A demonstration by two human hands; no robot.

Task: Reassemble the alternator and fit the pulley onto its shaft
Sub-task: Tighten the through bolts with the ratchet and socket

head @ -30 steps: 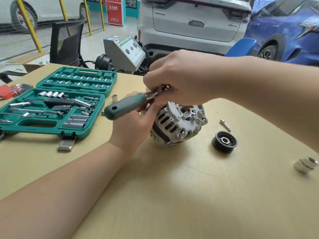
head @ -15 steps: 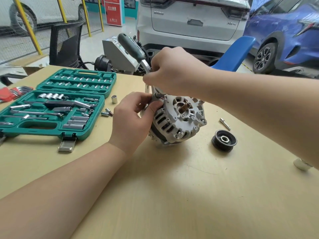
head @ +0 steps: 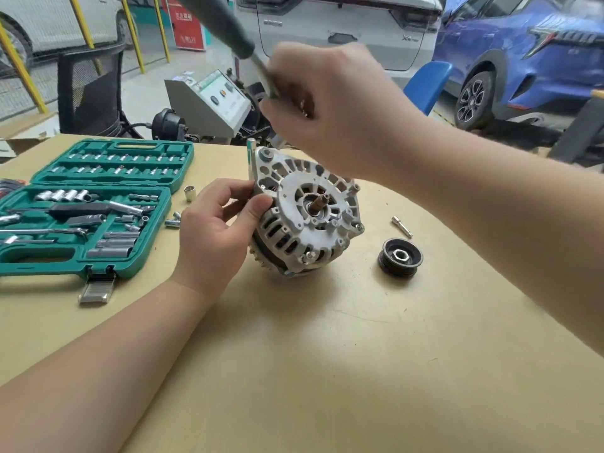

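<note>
Alternator [head: 307,217]: on the desk [head: 327,371], tilted on edge, bare shaft [head: 322,201] facing the camera; left hand [head: 215,233] grips its left rim, fingers curled round the housing. Ratchet [head: 240,40]: blurred, handle slanting up-left; right hand [head: 333,106] closed round its lower end, above the alternator's top bolt [head: 266,154]. Pulley [head: 400,257]: flat on the desk, right of the alternator, apart from it; small bit [head: 402,226] just behind it. Socket case [head: 91,207]: open, at left; loose sockets [head: 189,193] beside it.
</note>
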